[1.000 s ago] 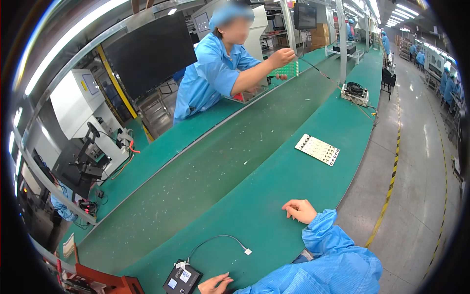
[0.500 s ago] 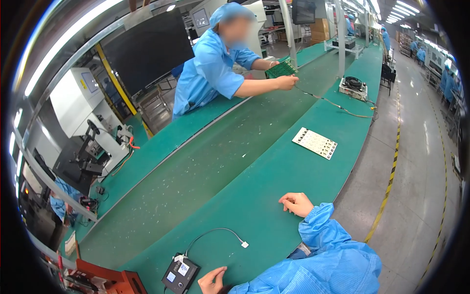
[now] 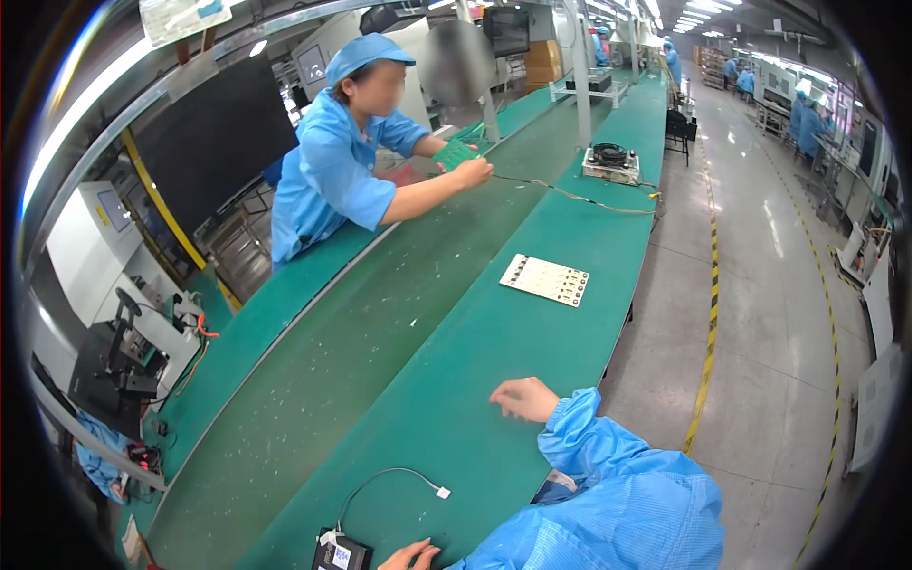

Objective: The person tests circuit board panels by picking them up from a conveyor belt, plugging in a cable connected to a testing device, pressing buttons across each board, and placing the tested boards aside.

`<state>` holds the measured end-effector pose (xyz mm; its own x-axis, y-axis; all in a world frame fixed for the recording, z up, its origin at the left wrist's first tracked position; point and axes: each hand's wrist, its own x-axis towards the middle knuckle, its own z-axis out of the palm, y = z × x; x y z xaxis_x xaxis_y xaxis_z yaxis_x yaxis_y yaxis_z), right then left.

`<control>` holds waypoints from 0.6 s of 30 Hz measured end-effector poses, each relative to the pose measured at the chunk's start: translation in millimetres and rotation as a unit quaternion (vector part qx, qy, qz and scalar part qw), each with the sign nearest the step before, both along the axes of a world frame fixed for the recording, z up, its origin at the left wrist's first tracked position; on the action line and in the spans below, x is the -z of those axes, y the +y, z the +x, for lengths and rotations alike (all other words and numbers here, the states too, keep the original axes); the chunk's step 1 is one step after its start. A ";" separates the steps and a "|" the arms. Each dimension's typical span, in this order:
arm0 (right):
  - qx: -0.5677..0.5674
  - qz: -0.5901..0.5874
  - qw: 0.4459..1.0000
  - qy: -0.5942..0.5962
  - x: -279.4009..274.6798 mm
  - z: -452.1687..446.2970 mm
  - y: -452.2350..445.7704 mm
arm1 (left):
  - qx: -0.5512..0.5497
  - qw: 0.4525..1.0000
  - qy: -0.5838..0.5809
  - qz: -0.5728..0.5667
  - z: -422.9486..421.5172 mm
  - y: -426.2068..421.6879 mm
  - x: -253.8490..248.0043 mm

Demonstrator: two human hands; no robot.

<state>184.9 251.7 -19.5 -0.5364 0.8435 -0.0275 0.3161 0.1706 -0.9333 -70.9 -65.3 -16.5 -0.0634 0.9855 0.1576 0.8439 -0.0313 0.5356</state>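
My right hand (image 3: 525, 399) hovers over or rests on the green table, its fingers loosely bent and somewhat apart, with nothing visible in it. Beyond it lies a pale panel (image 3: 544, 279) with rows of dark round marks. At the bottom edge is my left hand (image 3: 410, 556), partly cut off, its visible fingers stretched out and nothing seen in them. Just left of that hand sits a small black device (image 3: 344, 553) with a white label, also cut off. From it a thin cable (image 3: 388, 471) curves to a white connector (image 3: 443, 493).
Across the sunken middle strip (image 3: 313, 370), a co-worker in blue (image 3: 332, 161) leans in, holding a green circuit board (image 3: 454, 155). A metal box with coiled black cable (image 3: 611, 163) stands farther along the bench. A wire (image 3: 560, 193) crosses the strip.
My view has turned rightward, so the bench and objects appear farther left. The black device and my left hand are now nearer the bottom edge. The co-worker's head is more raised.
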 end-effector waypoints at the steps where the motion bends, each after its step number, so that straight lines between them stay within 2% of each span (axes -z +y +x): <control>1: 0.005 0.001 1.000 0.000 -0.3 1.8 1.2 | -0.092 0.993 -0.053 -0.056 4.2 0.3 -1.3; 2: 0.006 0.002 1.000 0.003 0.1 2.2 2.7 | -0.089 0.993 -0.052 -0.056 2.6 4.3 -1.3; 4: -0.001 -0.005 1.000 0.008 4.5 -0.7 -0.9 | -0.121 0.978 -0.060 -0.160 -0.4 4.6 -5.9; 7: 0.006 -0.042 0.999 0.015 -2.1 0.1 0.2 | -0.176 0.961 -0.107 -0.185 3.0 12.6 -31.9; 8: -0.005 -0.036 0.999 0.018 -1.0 -0.5 2.9 | -0.185 0.961 -0.107 -0.176 -4.6 11.0 -19.9; 9: -0.001 -0.031 0.999 0.012 4.5 -1.1 2.2 | -0.167 0.968 -0.123 -0.142 -16.0 5.5 2.5; 10: 0.003 -0.026 1.000 0.006 4.0 -1.8 3.6 | -0.148 0.973 -0.139 -0.107 -17.7 8.4 1.8; 14: -0.007 -0.047 0.999 0.009 10.0 -1.6 7.7 | -0.191 0.972 -0.135 -0.030 -6.7 7.7 1.3; 17: -0.017 -0.037 0.999 0.028 15.6 -1.3 7.2 | -0.180 0.967 -0.057 0.170 -8.9 12.8 18.1; 18: 0.003 -0.048 0.998 0.033 13.8 -1.0 5.0 | -0.188 0.956 -0.098 0.204 -6.8 18.1 15.8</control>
<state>183.9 256.6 -33.3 -0.5345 0.8420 -0.0736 0.2549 0.0776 -0.9639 -77.7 -47.2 -32.3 -0.4690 0.7456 0.4735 0.7214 0.0141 0.6923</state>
